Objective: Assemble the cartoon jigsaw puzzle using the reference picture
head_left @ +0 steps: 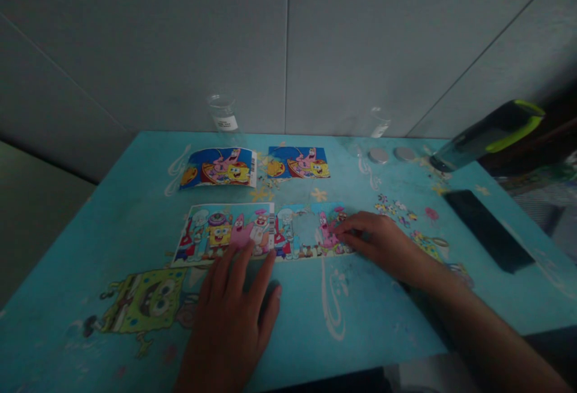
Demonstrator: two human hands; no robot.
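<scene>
A partly assembled jigsaw puzzle [284, 234] of cartoon figures lies on the table, with a bare patch in its middle. My right hand [383, 240] pinches at the puzzle's right side, thumb and index fingertips closed on a puzzle piece that they mostly cover. To the left, edge to edge with the puzzle, is a printed picture card [220, 231] with the same scene and a barcode strip. My left hand [234, 309] rests flat with fingers spread, its fingertips over the card's lower edge. Several loose puzzle pieces [396, 208] are scattered beyond my right hand.
Behind lie a curved blue picture card [220, 166] and a blue puzzle [299, 162]. Two clear jars [224, 119] stand near the wall, with two round lids [378, 155] at the right. A dark bottle [487, 134] and a black flat object [489, 229] are on the right.
</scene>
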